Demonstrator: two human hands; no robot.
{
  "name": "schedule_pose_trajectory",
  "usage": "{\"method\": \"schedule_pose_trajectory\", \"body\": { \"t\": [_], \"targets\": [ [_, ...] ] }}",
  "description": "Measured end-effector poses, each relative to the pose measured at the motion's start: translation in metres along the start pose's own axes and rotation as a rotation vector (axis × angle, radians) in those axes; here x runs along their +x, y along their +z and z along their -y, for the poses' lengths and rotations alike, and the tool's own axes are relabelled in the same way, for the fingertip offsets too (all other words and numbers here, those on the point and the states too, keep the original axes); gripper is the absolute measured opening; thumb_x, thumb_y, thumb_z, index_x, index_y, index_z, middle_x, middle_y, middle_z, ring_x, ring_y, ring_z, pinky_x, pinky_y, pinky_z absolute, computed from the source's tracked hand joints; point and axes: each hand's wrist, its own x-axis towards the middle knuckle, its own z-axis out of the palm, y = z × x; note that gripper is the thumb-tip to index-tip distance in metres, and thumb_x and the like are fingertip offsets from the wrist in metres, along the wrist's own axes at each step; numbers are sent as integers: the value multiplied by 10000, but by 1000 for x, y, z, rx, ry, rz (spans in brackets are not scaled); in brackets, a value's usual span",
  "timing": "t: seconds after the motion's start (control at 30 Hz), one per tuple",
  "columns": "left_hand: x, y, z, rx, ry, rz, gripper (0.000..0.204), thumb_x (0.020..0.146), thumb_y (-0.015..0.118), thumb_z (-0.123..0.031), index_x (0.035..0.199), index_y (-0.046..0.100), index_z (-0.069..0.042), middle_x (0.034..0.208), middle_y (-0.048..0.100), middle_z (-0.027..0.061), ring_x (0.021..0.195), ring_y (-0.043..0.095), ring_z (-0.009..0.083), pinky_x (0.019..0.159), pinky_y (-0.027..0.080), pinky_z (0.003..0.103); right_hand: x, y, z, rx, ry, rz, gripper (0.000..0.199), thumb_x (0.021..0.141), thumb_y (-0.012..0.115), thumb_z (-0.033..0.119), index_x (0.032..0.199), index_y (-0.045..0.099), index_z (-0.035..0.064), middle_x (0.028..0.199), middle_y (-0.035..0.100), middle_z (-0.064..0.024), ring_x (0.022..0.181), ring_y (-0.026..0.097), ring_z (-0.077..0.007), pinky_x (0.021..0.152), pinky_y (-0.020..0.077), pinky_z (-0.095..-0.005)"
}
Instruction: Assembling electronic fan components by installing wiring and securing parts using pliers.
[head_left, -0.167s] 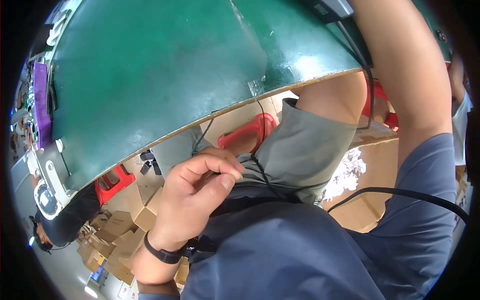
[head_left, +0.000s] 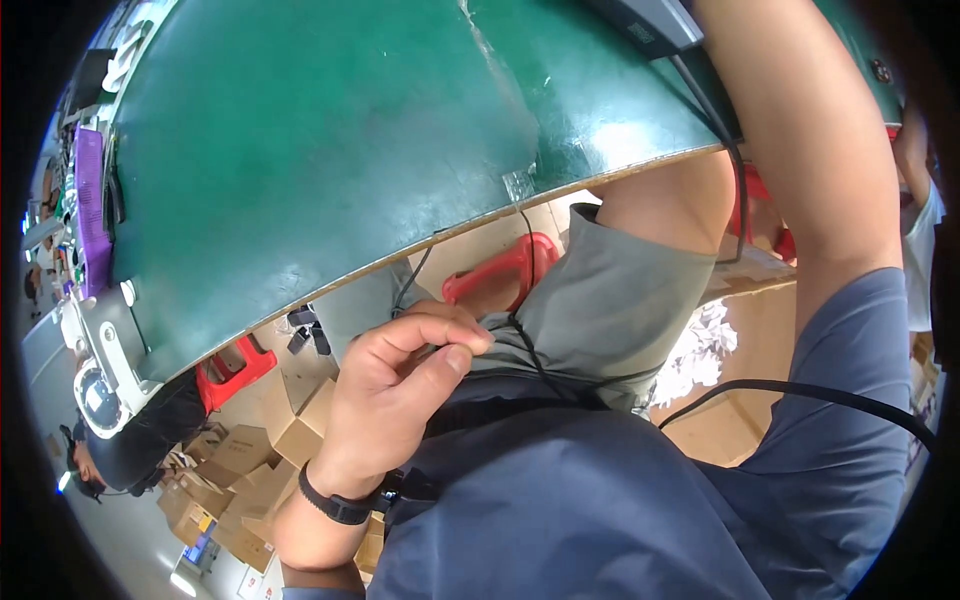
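Note:
My left hand hovers over my lap, just below the front edge of the green-topped table. Its fingers curl in and the thumb tip meets the index finger; nothing shows between them. A black wristband circles that wrist. My right forearm reaches up over the table's right side and leaves the picture at the top, so my right hand is out of view. Beside that forearm lies a grey and black device, its black cable hanging over the table edge.
A purple basket and a white metal fixture stand at the table's left end. Red stools and cardboard boxes are below. White scraps fill an open carton. A black cable crosses by my right sleeve. Other people sit nearby.
The view has shifted slightly, so the table and the device sit a little lower in the picture. My left hand keeps the same curled pose.

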Motion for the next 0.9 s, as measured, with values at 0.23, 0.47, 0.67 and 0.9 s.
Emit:
{"method": "schedule_pose_trajectory", "body": {
  "t": [0.23, 0.47, 0.67, 0.9],
  "targets": [
    [-7, 9, -30, 533, 221, 146, 122, 766, 824, -53, 843, 731, -38, 997, 705, 84, 921, 672, 223, 847, 534, 361, 0, 3, -3, -20, 24, 8, 159, 926, 675, 187, 934, 667, 28, 755, 611, -2, 653, 547, -94, 594, 469, -255],
    [-25, 61, -95, 836, 1005, 398, 77, 840, 716, -101, 764, 721, -87, 884, 734, 47, 810, 688, 208, 689, 537, 322, 8, -6, -14, -32, 39, 23, 185, 947, 676, 228, 891, 688, 52, 759, 611, 11, 695, 548, -82, 599, 449, -236],
    [-73, 71, -106, 838, 977, 51, 276, 909, 749, -381, 873, 770, -108, 930, 747, 15, 890, 698, 151, 844, 582, 303, 14, 0, -6, 107, 38, 75, 197, 951, 669, 226, 841, 681, 63, 738, 607, 9, 656, 532, -82, 581, 434, -241],
    [-5, 15, -80, 958, 956, 115, 153, 700, 714, -2, 833, 673, -64, 918, 672, 78, 771, 657, 263, 637, 528, 356, 20, 8, -10, 131, 46, 172, 218, 1003, 649, 212, 802, 627, 130, 685, 485, 78, 597, 393, -47, 542, 300, -223]
  ]
}}
